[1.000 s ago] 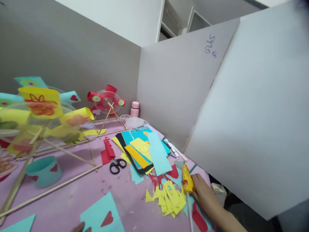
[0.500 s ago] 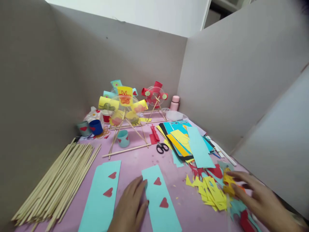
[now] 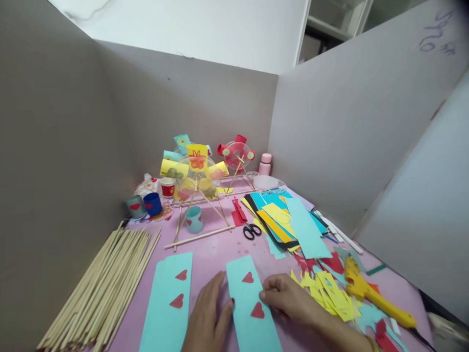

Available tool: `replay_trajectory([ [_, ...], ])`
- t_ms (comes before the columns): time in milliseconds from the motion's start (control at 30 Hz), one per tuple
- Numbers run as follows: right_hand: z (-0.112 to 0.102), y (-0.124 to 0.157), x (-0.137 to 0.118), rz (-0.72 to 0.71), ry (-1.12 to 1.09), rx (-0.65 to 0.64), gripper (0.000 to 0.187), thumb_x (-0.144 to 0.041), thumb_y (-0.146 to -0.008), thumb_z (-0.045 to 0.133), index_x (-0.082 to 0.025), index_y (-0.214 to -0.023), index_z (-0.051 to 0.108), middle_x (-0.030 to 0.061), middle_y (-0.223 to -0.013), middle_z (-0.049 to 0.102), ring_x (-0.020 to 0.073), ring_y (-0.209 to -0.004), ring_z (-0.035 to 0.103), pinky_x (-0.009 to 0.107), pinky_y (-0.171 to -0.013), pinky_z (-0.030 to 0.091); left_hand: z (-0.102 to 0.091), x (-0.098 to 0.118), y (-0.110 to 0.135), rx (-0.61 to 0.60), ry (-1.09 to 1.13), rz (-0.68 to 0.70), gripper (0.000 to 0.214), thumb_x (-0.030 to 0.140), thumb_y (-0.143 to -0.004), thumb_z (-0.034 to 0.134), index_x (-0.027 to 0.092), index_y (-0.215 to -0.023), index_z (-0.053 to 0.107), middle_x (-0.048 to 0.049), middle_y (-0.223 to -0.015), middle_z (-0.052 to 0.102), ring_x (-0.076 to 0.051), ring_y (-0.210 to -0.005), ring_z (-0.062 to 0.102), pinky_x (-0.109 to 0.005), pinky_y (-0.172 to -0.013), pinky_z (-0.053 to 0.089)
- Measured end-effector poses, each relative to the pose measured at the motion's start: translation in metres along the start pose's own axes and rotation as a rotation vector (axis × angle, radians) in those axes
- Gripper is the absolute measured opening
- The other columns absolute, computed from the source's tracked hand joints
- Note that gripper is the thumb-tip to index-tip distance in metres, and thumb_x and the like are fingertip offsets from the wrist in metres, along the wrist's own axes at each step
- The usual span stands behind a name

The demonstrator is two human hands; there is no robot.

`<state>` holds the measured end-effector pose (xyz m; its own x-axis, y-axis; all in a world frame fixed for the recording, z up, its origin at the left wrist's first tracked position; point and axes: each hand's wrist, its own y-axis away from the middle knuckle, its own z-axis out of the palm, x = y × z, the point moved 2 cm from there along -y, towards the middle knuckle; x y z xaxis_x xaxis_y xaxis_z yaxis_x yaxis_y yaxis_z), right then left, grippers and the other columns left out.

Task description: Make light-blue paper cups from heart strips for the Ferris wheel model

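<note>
A light blue paper strip (image 3: 249,308) with two red hearts lies on the pink table in front of me. My left hand (image 3: 207,318) rests flat against its left edge, fingers touching the paper. At the strip's right edge my right hand (image 3: 287,298) has its fingertips by the lower heart. A second blue strip (image 3: 168,303) with two hearts lies to the left, apart from both hands. The yellow glue gun (image 3: 370,293) lies on the table to the right, out of my grasp.
A bundle of wooden sticks (image 3: 98,288) lies at the left. Paper ferris wheels (image 3: 196,176), small cups (image 3: 152,203), scissors (image 3: 251,231), a coloured paper stack (image 3: 289,217) and yellow scraps (image 3: 330,293) sit further back and right. Grey partition boards (image 3: 348,127) enclose the table.
My right hand has let go of the glue gun, which now lies on the table, and moved left to the heart strip. The view has swung left and steadied.
</note>
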<state>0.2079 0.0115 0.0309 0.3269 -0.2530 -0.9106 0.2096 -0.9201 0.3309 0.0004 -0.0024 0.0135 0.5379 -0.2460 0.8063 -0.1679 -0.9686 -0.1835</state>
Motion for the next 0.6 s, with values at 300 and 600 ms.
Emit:
replay_trajectory([
  [300, 0.014, 0.016, -0.023, -0.225, -0.008, 0.057, 0.027, -0.044, -0.071, 0.053, -0.017, -0.066, 0.052, -0.0082, -0.045, 0.037, 0.0070, -0.038, 0.032, 0.020, -0.037, 0.023, -0.001, 0.015, -0.014, -0.012, 0.758, -0.362, 0.058, 0.057, -0.078, 0.051, 0.011, -0.114, 0.050, -0.0163, -0.095, 0.069, -0.026, -0.084, 0.066, -0.037, -0.073, 0.051],
  [600, 0.012, 0.021, -0.027, -0.372, 0.133, 0.108, 0.033, -0.045, -0.079, 0.052, -0.014, -0.071, 0.061, -0.0048, -0.049, 0.041, 0.0091, -0.044, 0.037, 0.021, -0.044, 0.027, -0.028, 0.045, -0.034, 0.006, 0.821, -0.330, 0.044, 0.058, -0.057, 0.072, 0.016, -0.057, 0.057, 0.0049, -0.053, 0.047, -0.012, -0.054, 0.045, -0.028, -0.061, 0.042],
])
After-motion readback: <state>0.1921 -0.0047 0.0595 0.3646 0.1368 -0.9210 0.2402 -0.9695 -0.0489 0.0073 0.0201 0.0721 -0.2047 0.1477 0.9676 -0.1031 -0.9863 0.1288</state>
